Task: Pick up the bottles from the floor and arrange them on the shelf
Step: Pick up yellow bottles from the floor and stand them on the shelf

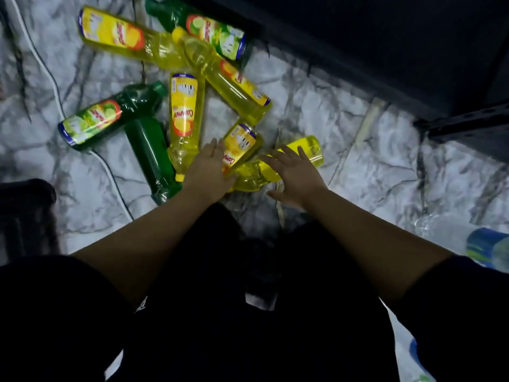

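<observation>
Several yellow and green bottles lie scattered on the marble floor (330, 111). My left hand (206, 172) rests with spread fingers against the side of a small yellow labelled bottle (239, 146). Over a plain yellow bottle (308, 151) lying to the right hovers my right hand (296, 175), fingers apart and holding nothing. Another yellow bottle (184, 111) lies just left of my left hand, and beside it a green bottle (150, 155). The dark shelf (468, 128) stands at the upper right.
A white cable (110, 172) runs across the floor on the left, under the green bottles. More yellow and green bottles (214, 31) lie farther away near the shelf's base. A clear bottle with a blue label (484, 244) lies at the right edge. A dark object (24, 194) sits at the left.
</observation>
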The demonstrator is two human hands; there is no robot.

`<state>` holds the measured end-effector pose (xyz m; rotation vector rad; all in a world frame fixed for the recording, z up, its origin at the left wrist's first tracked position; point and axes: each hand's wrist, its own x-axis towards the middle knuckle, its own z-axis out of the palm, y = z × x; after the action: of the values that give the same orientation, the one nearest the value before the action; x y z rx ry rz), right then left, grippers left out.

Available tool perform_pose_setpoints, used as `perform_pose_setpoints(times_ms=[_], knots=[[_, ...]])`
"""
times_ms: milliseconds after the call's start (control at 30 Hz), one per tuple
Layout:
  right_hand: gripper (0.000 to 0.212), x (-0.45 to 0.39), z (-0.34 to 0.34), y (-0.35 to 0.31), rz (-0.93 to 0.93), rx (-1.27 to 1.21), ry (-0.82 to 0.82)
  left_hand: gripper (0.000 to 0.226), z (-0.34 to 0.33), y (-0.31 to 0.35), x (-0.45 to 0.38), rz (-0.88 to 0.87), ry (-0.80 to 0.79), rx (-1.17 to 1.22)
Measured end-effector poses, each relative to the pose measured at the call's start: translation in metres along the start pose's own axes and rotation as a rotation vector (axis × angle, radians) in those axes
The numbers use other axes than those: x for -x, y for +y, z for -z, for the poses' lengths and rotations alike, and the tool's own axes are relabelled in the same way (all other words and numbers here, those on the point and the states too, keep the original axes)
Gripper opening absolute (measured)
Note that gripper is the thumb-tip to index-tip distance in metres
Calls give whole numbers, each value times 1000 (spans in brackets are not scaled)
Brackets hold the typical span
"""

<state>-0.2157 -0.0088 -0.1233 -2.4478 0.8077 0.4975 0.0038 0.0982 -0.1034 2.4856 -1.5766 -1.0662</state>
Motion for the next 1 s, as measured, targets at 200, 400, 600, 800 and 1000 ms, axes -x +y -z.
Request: perform_pose_setpoints(times_ms=[200,400,600,800,1000], knots=[[75,-10,-29,14,9,171,75,96,-25,6,-25,98,78,54],[77,15,-25,56,-178,122,135,91,-27,22,-30,-42,76,-23],[76,69,-28,112,-359,0,148,89,-28,52,-39,-200,-26,-131],[72,105,-19,147,-382,-163,52,90,-22,90,-65,-343,-159,-237],[54,121,-22,178,-391,-609,-68,88,-18,125,-86,-485,-192,-363]])
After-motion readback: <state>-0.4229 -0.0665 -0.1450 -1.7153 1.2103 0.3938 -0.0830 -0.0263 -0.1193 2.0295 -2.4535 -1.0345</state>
